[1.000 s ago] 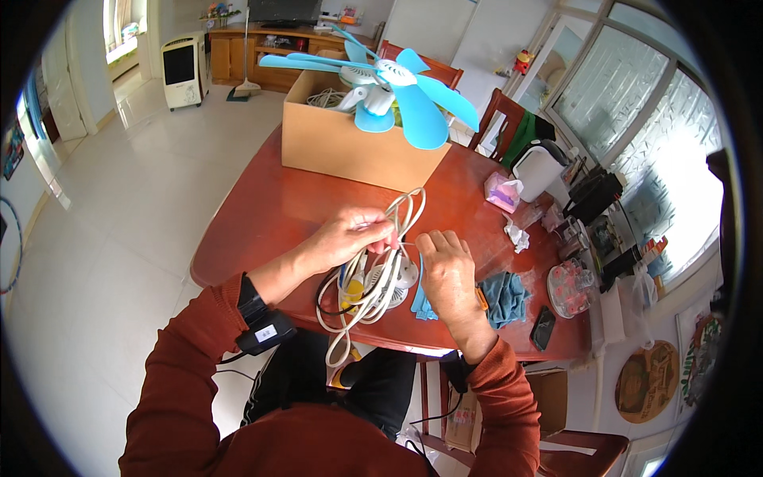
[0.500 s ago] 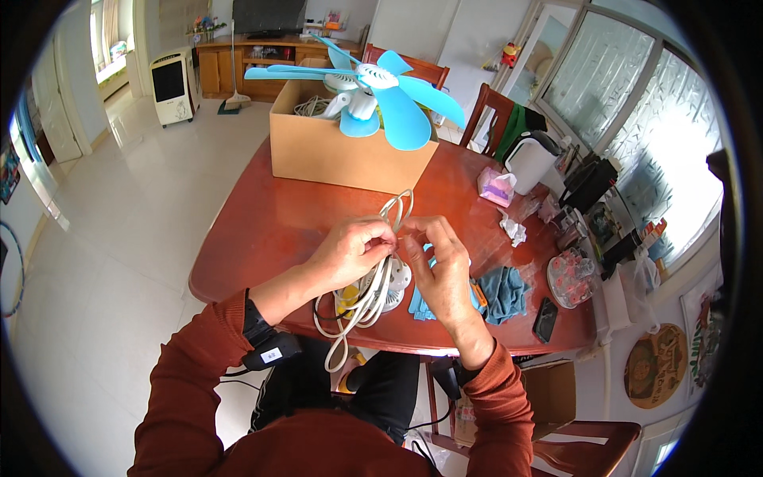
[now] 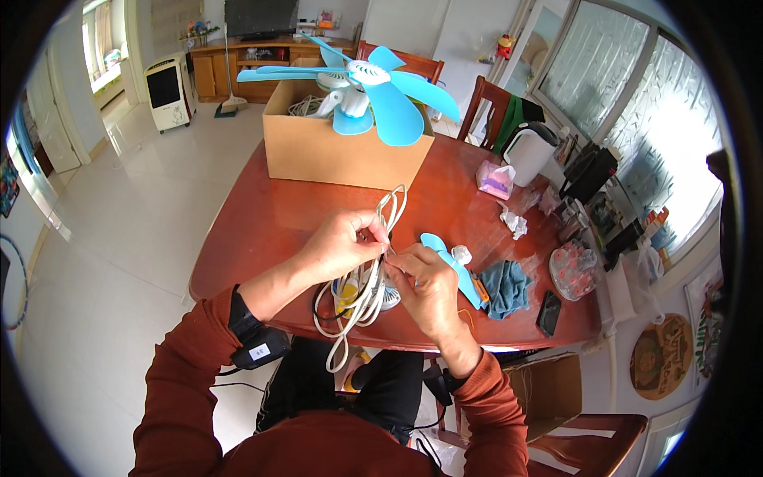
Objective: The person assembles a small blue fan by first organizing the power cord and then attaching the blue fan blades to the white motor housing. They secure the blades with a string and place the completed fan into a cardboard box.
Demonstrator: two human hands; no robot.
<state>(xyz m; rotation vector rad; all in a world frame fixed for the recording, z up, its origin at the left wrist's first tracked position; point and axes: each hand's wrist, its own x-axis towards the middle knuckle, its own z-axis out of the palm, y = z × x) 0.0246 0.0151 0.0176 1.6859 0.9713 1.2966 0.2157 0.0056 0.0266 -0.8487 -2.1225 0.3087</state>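
A white cable point(image 3: 367, 296) hangs over the table's front edge, wound in long loops that stand up above my hands. My left hand point(image 3: 343, 241) is closed around the upper part of the bundle, thumb and forefinger pinched. My right hand point(image 3: 425, 286) meets it from the other side, its fingertips pressed together against the bundle; what they pinch is too small to make out. Behind the loops lies a white vented fan motor point(image 3: 390, 297), partly hidden, with a yellow item point(image 3: 347, 294) beside it. A small fan's blue blades point(image 3: 455, 269) rest past my right hand.
A cardboard box point(image 3: 342, 153) holding blue-bladed fans stands on the red-brown table point(image 3: 238, 230). At the right are a grey-blue cloth point(image 3: 507, 291), an orange tool point(image 3: 479, 288), a phone point(image 3: 548, 312), a tray of glasses point(image 3: 574, 270), crumpled tissue point(image 3: 513, 221) and a tissue pack point(image 3: 496, 180).
My right hand has moved left and slightly down, and its fingers have closed against the cable bundle. My left hand has shifted slightly up and left. The blue blades now show more.
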